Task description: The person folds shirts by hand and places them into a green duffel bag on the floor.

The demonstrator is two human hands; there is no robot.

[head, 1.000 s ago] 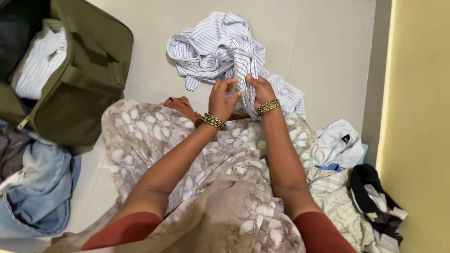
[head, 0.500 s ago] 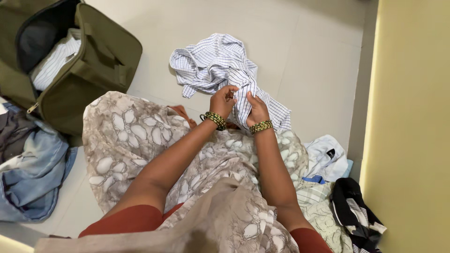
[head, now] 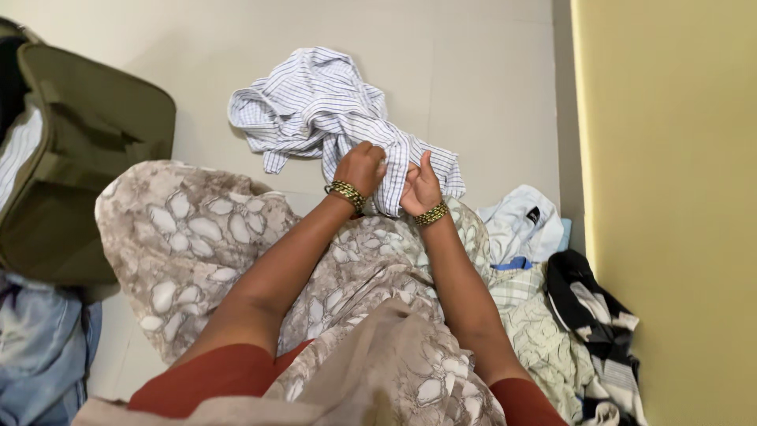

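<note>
over the lap, left hand (head: pixel 361 167) and right hand (head: pixel 418 188) fingers pinch the striped shirt (head: pixel 315 106).

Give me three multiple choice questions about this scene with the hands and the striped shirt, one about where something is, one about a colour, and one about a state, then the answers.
1. Where is the olive green bag?
A. on the person's left, at the picture's left edge
B. against the yellow wall
C. on the person's lap

2. What colour are the stripes on the white shirt?
A. red
B. blue
C. orange

3. How do the hands stand to the shirt?
A. both lie flat on the floor, clear of it
B. only one touches it
C. both have a grip on its cloth

Answers:
1. A, the bag sits on the floor at the far left, away from the yellow wall.
2. B, thin blue lines run across the white cloth.
3. C, the left hand and the right hand are both closed on a fold of the shirt near the lap.
</note>
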